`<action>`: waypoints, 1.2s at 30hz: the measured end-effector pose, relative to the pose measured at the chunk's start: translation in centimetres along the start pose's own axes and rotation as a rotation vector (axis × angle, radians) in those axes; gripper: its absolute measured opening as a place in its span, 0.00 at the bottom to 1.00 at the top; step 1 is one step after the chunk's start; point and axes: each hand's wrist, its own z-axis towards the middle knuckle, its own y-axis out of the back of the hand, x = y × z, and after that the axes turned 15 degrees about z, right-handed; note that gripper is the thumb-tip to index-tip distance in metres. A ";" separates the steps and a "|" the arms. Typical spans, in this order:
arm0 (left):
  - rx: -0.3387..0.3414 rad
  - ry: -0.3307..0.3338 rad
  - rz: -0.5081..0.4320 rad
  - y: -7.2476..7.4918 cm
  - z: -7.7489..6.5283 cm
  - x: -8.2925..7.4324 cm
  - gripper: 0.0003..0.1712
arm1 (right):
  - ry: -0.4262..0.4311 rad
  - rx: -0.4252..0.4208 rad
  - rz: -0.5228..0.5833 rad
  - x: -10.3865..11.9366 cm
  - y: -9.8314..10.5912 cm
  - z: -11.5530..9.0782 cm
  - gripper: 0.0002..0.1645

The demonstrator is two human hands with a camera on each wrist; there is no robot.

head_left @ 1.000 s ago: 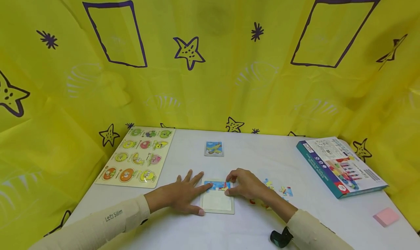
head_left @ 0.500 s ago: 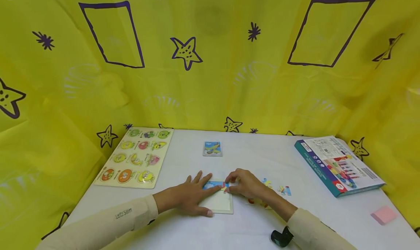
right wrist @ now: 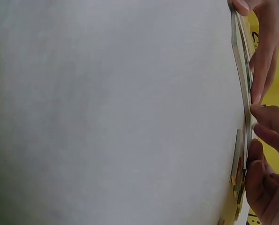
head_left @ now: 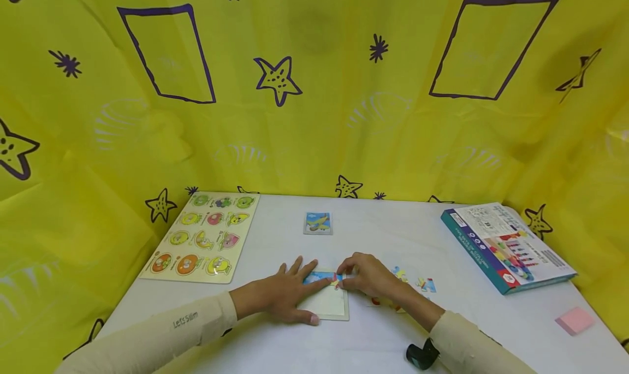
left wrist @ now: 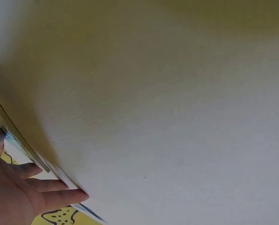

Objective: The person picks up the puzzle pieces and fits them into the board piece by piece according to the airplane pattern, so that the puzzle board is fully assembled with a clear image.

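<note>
A small puzzle tray (head_left: 330, 308) lies on the white table in the head view, with blue jigsaw pieces (head_left: 313, 276) along its far edge. My left hand (head_left: 289, 295) rests over the tray's left side with fingers spread, its index finger touching the pieces. At the far right corner, my right hand (head_left: 369, 277) pinches a red-and-blue jigsaw piece (head_left: 337, 281) between thumb and index finger; the fingers partly hide it. Both hands also show at the tray's edge in the right wrist view, seen nearly edge-on.
Loose jigsaw pieces (head_left: 425, 284) lie right of the tray, some under the right forearm. Beyond the tray sits a small airplane picture puzzle (head_left: 318, 223). A fruit board (head_left: 201, 237) is at left; a boxed set (head_left: 508, 248), a pink block (head_left: 574, 321) and a black object (head_left: 421, 356) are at right.
My left hand has slid right across the tray, its index finger now reaching near the pinched jigsaw piece. The right hand stays at the corner. Over the last half second little differs.
</note>
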 end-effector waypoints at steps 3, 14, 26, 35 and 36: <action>-0.003 -0.002 0.013 0.0 0.0 0.1 0.50 | 0.012 0.018 -0.014 0.0 0.3 0.1 0.11; -0.031 0.041 0.027 -0.4 -1.2 1.3 0.53 | 0.032 0.032 0.079 -0.8 2.9 -0.8 0.14; -0.029 0.080 -0.082 -1.2 -2.6 2.2 0.57 | -0.040 -0.037 0.022 -2.9 5.5 -2.5 0.15; -0.024 0.093 -0.083 -1.2 -2.7 2.2 0.58 | -0.096 -0.051 -0.043 -3.2 5.3 -2.8 0.20; -0.022 0.094 -0.081 -1.2 -2.7 2.2 0.58 | -0.099 -0.052 -0.048 -3.2 5.3 -2.7 0.20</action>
